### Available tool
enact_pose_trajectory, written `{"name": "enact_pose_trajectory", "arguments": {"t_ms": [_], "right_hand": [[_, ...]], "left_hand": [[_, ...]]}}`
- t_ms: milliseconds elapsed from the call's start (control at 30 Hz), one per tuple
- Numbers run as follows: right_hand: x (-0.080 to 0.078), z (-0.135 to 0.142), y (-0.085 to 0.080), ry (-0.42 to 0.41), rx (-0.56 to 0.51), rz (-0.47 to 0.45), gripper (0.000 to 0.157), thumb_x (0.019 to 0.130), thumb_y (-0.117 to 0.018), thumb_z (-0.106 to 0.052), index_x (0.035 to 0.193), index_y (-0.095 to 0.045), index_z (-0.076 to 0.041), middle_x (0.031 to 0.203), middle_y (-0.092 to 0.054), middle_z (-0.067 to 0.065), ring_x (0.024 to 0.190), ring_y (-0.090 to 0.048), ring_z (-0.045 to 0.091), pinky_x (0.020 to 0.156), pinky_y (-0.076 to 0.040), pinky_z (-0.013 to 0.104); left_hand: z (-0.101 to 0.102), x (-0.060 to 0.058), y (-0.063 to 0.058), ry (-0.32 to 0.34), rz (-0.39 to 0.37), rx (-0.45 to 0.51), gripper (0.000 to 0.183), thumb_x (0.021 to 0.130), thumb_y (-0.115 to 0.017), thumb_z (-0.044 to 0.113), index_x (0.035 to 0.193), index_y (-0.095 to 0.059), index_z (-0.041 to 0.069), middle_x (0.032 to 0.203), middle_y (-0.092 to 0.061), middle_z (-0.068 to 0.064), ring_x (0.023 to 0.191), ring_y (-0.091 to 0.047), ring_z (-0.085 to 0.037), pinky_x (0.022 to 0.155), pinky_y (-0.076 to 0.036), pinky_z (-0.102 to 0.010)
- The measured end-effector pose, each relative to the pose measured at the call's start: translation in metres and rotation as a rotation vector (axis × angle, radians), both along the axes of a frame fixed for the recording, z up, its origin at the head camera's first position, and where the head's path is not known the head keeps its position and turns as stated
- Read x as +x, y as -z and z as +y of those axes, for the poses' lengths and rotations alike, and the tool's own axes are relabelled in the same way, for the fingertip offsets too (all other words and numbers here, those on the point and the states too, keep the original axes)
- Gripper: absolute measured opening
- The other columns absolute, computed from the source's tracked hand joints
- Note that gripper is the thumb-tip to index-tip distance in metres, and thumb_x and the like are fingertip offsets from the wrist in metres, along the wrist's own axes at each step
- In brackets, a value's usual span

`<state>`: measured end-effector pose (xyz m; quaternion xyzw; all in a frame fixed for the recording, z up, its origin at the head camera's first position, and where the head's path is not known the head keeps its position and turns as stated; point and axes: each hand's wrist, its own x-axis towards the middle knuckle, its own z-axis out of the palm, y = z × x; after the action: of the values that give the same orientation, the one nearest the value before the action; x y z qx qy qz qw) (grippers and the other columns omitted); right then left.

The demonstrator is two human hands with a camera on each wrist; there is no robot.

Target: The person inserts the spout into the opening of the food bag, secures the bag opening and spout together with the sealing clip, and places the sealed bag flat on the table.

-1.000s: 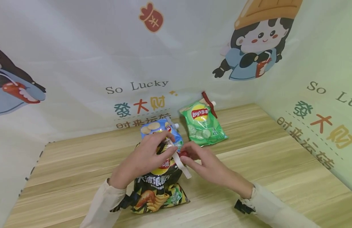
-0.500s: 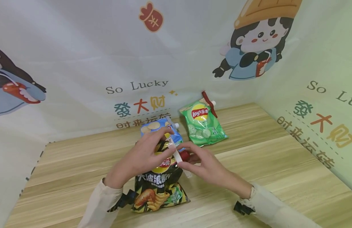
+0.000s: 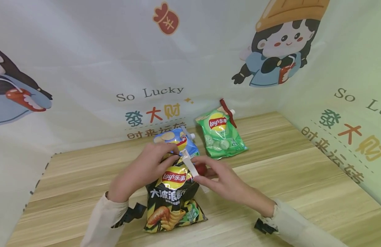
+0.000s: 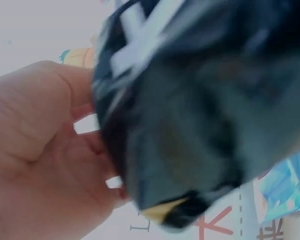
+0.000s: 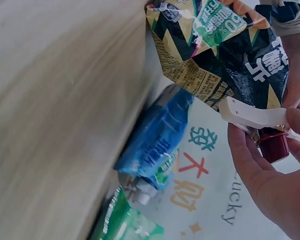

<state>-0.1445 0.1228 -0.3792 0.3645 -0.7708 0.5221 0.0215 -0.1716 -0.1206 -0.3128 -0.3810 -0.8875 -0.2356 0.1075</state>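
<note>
A black chip bag (image 3: 170, 206) stands upright in front of the person, its top gathered between the two hands. My left hand (image 3: 141, 171) pinches the bag's upper left edge, thumb and fingers curled together; in the left wrist view the crumpled bag top hides the fingertips. With the right hand (image 3: 222, 178) I hold a white bag sealing clip (image 3: 190, 164) that lies slantwise across the bag's upper right side. Its red cap (image 5: 274, 145) pokes out between the right thumb and fingers, seen best in the right wrist view.
Behind the black bag stands a blue chip bag (image 3: 193, 151) with a clip and white cap. A green chip bag (image 3: 221, 137), closed by a dark red clip (image 3: 228, 113), leans to its right near the printed cloth wall (image 3: 202, 68). All are on a wooden table (image 3: 289, 171).
My left hand has shifted left from the white clip to the bag's upper edge, uncovering the bag's logo. The clip strip, bent before, now looks straighter. The right hand has turned slightly around it.
</note>
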Motion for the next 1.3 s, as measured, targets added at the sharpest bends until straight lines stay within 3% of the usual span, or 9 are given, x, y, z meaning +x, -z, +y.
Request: {"name": "enact_pose_trajectory", "arguments": {"t_ms": [200, 333, 433, 500, 567, 767, 900, 1100, 1300], "right_hand": [[0.000, 0.003, -0.007, 0.001, 0.064, 0.033, 0.042, 0.100, -0.061, -0.021, 0.140, -0.052, -0.014, 0.116, -0.066, 0.001, 0.099, -0.065, 0.012, 0.084, -0.056, 0.028], [-0.001, 0.003, -0.013, -0.002, 0.079, 0.036, 0.039, 0.099, -0.062, -0.020, 0.137, -0.053, -0.014, 0.116, -0.066, 0.002, 0.098, -0.066, 0.012, 0.083, -0.056, 0.027], [0.000, 0.002, -0.015, 0.002, 0.086, 0.045, 0.040, 0.098, -0.064, -0.018, 0.135, -0.049, -0.013, 0.117, -0.066, 0.004, 0.098, -0.067, 0.013, 0.082, -0.056, 0.026], [0.000, 0.002, -0.015, 0.013, 0.093, 0.053, 0.041, 0.098, -0.065, -0.017, 0.134, -0.045, -0.012, 0.117, -0.067, 0.005, 0.098, -0.067, 0.013, 0.082, -0.056, 0.026], [0.000, 0.002, -0.015, 0.022, 0.107, 0.051, 0.044, 0.097, -0.066, -0.018, 0.134, -0.043, -0.011, 0.116, -0.067, 0.005, 0.098, -0.067, 0.013, 0.083, -0.056, 0.026], [-0.001, 0.003, -0.016, 0.036, 0.149, 0.015, 0.044, 0.096, -0.068, -0.021, 0.133, -0.051, -0.006, 0.113, -0.066, 0.002, 0.097, -0.065, 0.011, 0.086, -0.055, 0.026], [0.000, 0.004, -0.016, 0.032, 0.152, -0.032, 0.040, 0.097, -0.067, -0.022, 0.132, -0.057, -0.006, 0.111, -0.067, 0.003, 0.098, -0.065, 0.012, 0.086, -0.055, 0.024], [-0.001, 0.005, -0.011, 0.029, 0.080, -0.069, 0.039, 0.097, -0.066, -0.019, 0.132, -0.058, -0.003, 0.112, -0.067, 0.008, 0.099, -0.066, 0.016, 0.085, -0.055, 0.026], [-0.002, 0.005, -0.006, 0.068, 0.035, -0.084, 0.037, 0.096, -0.067, -0.017, 0.129, -0.059, -0.002, 0.109, -0.067, 0.010, 0.097, -0.067, 0.018, 0.084, -0.056, 0.028]], "left_hand": [[0.010, 0.000, 0.004, 0.020, 0.105, 0.084, 0.003, 0.096, -0.063, 0.007, 0.095, -0.066, 0.006, 0.081, -0.061, 0.001, 0.074, -0.051, -0.015, 0.073, -0.044, -0.035], [0.016, 0.002, 0.008, 0.001, 0.038, 0.140, 0.017, 0.097, -0.051, 0.008, 0.108, -0.064, 0.007, 0.097, -0.064, -0.002, 0.088, -0.055, -0.017, 0.083, -0.043, -0.039], [0.018, 0.005, 0.012, -0.026, -0.022, 0.138, 0.025, 0.098, -0.050, 0.020, 0.117, -0.064, 0.012, 0.111, -0.063, 0.000, 0.103, -0.054, -0.018, 0.092, -0.041, -0.045], [0.019, 0.007, 0.013, -0.039, -0.014, 0.121, 0.026, 0.099, -0.054, 0.030, 0.116, -0.066, 0.014, 0.113, -0.063, 0.002, 0.107, -0.053, -0.018, 0.096, -0.039, -0.048], [0.020, 0.007, 0.015, -0.045, 0.014, 0.119, 0.026, 0.097, -0.060, 0.035, 0.109, -0.066, 0.014, 0.106, -0.062, 0.003, 0.101, -0.053, -0.016, 0.092, -0.039, -0.046], [0.022, 0.004, 0.017, -0.041, 0.068, 0.161, 0.009, 0.089, -0.060, 0.022, 0.090, -0.062, 0.013, 0.084, -0.055, 0.005, 0.079, -0.047, -0.012, 0.072, -0.039, -0.032], [0.022, 0.003, 0.017, -0.032, 0.048, 0.162, 0.012, 0.092, -0.062, 0.024, 0.092, -0.062, 0.012, 0.086, -0.057, 0.005, 0.079, -0.048, -0.011, 0.070, -0.042, -0.030], [0.014, 0.003, 0.007, -0.029, -0.068, 0.188, 0.012, 0.100, -0.060, 0.024, 0.102, -0.058, 0.012, 0.088, -0.058, 0.003, 0.078, -0.051, -0.013, 0.071, -0.046, -0.032], [0.006, 0.002, -0.001, -0.040, -0.029, 0.120, 0.004, 0.096, -0.060, 0.011, 0.093, -0.061, 0.012, 0.079, -0.055, 0.004, 0.071, -0.048, -0.012, 0.064, -0.044, -0.031]]}}
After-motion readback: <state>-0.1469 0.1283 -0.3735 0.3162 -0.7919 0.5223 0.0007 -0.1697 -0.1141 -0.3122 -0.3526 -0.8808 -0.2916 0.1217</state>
